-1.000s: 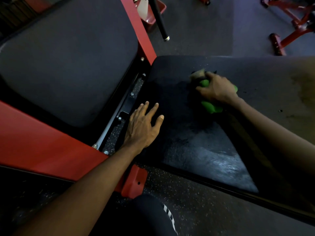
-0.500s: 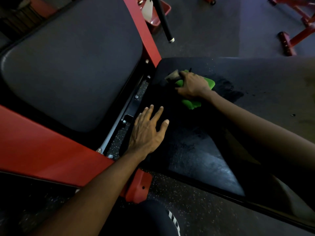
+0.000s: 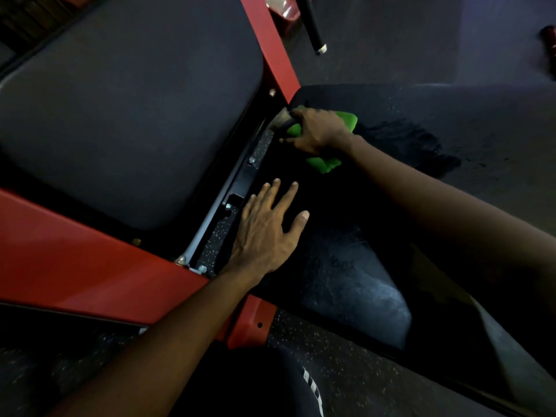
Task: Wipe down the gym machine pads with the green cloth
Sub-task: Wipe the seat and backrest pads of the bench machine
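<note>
A black seat pad (image 3: 451, 121) fills the right half of the view, darker and damp where it has been wiped. My right hand (image 3: 319, 130) presses the bunched green cloth (image 3: 347, 118) onto the pad's far left corner, fingers curled over it. Green folds show on both sides of the hand. My left hand (image 3: 267, 227) rests flat on the pad's left edge, fingers spread, holding nothing. A second large black pad (image 3: 129, 109) lies to the left, beyond the red frame.
A red frame beam (image 3: 75, 260) runs across the lower left and another red bar (image 3: 270, 43) rises between the pads. A black handle with a metal tip (image 3: 313, 31) hangs at the top. My knee (image 3: 255, 383) is at the bottom; speckled floor around.
My right hand slid the green cloth leftward across the pad to its far left corner, leaving a darker damp streak behind. My left hand stayed flat on the pad.
</note>
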Demonstrator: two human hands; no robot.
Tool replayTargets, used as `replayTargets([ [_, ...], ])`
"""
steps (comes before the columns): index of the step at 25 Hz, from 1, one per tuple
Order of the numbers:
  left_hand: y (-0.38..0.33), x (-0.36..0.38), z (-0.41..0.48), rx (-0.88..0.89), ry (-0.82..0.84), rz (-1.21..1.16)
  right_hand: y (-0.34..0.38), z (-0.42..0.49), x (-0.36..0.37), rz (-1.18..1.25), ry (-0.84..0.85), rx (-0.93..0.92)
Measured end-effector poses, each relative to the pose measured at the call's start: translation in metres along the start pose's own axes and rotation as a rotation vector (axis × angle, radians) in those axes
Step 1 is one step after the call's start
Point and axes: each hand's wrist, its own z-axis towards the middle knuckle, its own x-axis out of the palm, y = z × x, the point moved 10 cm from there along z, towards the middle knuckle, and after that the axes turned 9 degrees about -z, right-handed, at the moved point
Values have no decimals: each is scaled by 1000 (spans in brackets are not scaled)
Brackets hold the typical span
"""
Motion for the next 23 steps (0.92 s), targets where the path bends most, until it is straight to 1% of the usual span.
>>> replayTargets([
  [3, 2, 1, 1, 7, 4, -2, 6, 3, 0, 14, 9, -8],
  [8, -1, -1, 1, -20, 45, 10, 17, -25, 11, 20, 70, -177],
  [9, -3, -2, 1, -30, 46, 14, 12, -21, 9, 33, 64, -172],
  [13, -2, -4, -1, -70, 47, -10, -8, 12, -5, 35, -1, -61],
  [17, 1, -3, 1, -83, 34, -6, -4, 14, 5, 51, -9, -79],
  [23, -2, -5, 2, -105, 63, -5, -4, 17, 4, 71, -61, -108],
])
